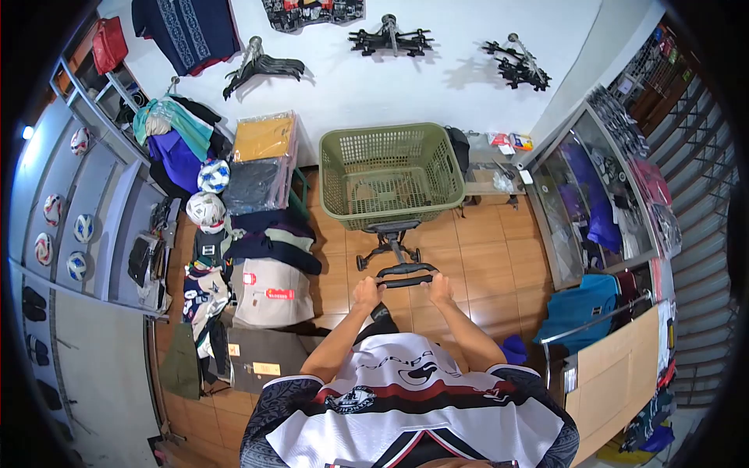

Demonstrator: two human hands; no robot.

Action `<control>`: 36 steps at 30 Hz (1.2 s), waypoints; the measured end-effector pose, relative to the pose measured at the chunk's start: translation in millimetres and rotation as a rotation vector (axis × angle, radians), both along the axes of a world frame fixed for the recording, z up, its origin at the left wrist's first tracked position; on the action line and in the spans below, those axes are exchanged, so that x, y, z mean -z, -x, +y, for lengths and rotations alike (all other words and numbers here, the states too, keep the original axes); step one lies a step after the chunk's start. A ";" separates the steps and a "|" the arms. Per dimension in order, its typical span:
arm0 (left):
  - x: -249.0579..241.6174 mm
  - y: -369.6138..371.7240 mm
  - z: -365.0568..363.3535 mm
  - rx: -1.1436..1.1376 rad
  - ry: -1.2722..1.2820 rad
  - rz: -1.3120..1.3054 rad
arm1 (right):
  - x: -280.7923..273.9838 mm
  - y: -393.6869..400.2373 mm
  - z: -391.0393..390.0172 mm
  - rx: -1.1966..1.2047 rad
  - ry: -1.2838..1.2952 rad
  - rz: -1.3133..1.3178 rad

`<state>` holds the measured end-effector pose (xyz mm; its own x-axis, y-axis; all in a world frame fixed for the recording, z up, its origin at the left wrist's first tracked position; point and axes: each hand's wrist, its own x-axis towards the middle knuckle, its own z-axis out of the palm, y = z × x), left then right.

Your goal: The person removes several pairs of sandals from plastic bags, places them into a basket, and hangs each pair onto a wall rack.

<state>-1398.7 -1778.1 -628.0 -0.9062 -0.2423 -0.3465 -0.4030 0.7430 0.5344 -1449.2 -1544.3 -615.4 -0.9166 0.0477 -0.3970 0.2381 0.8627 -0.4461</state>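
Observation:
My left hand (368, 292) is closed around the left end of a black cart handle (406, 280). The handle's right end is gripped by my right hand (439, 289). Below the handle, a dark post leads to a wheeled base (390, 248) on the tiled floor. Just beyond it is a large olive-green plastic basket (392, 216) with perforated sides, and I see no goods inside. Whether the basket rests on the wheeled frame is hard to make out.
Folded clothes (273, 292) and bagged stacks (265, 140) line the left, with footballs (206, 211) beside them. A glass display case (593, 195) stands at right, near a teal garment (576, 312) and a wooden board (612, 382). Hangers (390, 39) hang on the wall.

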 end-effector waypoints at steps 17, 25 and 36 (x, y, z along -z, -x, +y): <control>2.0 204.4 -61.3 -0.131 -0.025 -0.006 | 13.9 211.5 -67.1 -0.053 0.031 0.057; 1.3 277.9 -80.0 -0.158 -0.065 -0.030 | 15.4 287.7 -86.2 -0.108 0.009 0.054; 4.1 337.2 -91.0 -0.265 -0.069 -0.032 | 26.2 364.3 -95.9 -0.263 -0.020 -0.022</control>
<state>-1735.9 -1869.1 -632.1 -0.8027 -0.4442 -0.3979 -0.5959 0.5717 0.5640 -1813.5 -1640.2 -641.6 -0.8894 -0.1833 -0.4187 0.0140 0.9047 -0.4259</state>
